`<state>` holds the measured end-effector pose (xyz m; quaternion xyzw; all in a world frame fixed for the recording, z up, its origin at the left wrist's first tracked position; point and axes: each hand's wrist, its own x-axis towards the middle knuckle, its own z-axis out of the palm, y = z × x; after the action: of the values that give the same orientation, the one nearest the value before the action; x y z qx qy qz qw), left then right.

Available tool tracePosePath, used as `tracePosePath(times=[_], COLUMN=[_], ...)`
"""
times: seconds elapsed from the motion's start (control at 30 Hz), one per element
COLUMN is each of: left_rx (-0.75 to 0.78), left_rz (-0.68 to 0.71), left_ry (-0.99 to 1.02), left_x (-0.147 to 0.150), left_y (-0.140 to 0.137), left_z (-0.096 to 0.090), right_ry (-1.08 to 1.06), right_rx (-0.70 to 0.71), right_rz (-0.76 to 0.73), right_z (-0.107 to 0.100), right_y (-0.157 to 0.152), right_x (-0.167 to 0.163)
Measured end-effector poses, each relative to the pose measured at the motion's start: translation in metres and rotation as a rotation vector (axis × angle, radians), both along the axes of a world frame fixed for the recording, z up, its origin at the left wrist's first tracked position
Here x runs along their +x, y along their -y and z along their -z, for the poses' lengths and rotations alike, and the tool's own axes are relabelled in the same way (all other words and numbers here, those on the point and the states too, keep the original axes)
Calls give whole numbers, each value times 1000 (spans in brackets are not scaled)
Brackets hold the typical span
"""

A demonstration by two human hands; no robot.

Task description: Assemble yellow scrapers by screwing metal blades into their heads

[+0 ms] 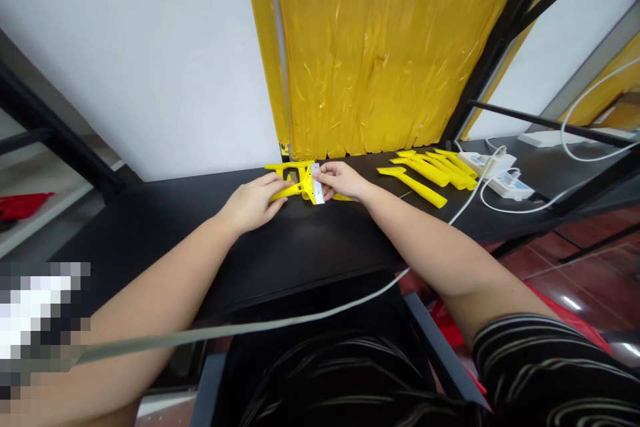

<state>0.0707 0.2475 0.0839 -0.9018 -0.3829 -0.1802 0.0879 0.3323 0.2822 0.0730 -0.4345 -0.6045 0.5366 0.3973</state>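
My left hand is closed round the handle of a yellow scraper, which lies low over the black tabletop. Across the scraper's wide end sits a flat silver metal blade. The thumb and fingers of my right hand pinch this blade from the right. Just behind the held scraper, more yellow plastic pieces lie on the table, partly covered by it. Another bit of yellow plastic shows beneath my right hand.
To the right, several yellow scraper handles lie in a group. Beyond them are white power strips with plugs. A white cable crosses in front of me. Yellow plastic strips hang behind the black table.
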Motion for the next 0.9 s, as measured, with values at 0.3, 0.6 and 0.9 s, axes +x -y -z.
tracePosePath(times=[0.3, 0.6, 0.9], left_rx=[23, 104, 75], left_rz=[68, 154, 103], left_ry=[-131, -195, -220], left_x=[11, 21, 16], left_y=[13, 22, 18], left_z=[-4, -2, -4], right_ry=[-11, 34, 875], right_rx=[-94, -150, 473], right_rz=[-104, -224, -13], right_z=[-8, -13, -24], right_y=[10, 9, 4], right_x=[0, 5, 44])
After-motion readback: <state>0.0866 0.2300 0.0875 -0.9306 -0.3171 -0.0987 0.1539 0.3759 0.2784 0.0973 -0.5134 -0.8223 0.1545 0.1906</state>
